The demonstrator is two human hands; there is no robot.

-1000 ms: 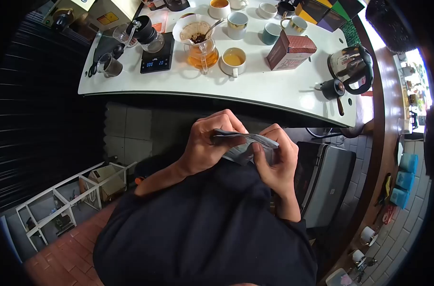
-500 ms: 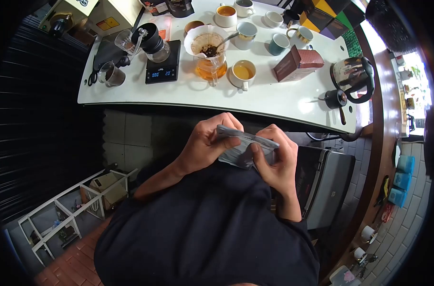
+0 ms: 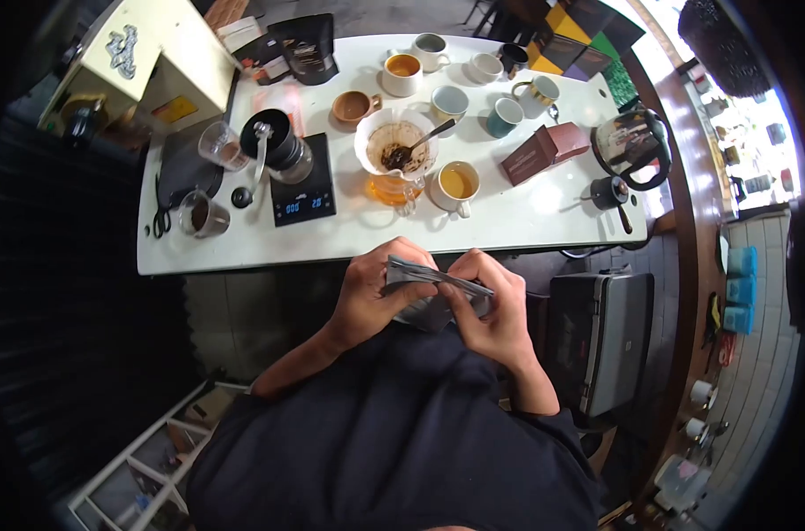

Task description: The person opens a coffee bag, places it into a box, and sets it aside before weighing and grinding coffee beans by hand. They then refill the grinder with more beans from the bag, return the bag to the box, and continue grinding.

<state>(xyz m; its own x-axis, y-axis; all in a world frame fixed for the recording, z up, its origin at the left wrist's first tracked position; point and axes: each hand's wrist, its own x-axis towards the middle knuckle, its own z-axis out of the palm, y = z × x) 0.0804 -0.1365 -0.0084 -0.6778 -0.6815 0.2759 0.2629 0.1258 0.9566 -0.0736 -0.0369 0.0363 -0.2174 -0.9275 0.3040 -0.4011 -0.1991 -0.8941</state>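
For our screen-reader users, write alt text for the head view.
A person's left hand and right hand pinch a grey flexible pouch before a white table bearing a clear glass server topped by a white paper filter and a black digital scale.

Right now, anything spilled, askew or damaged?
No spill or damage that I can make out. Mildly odd: a spoon is left leaning in the paper coffee filter, its lower end at the wet-looking grounds. The held pouch is creased, likely just from handling.
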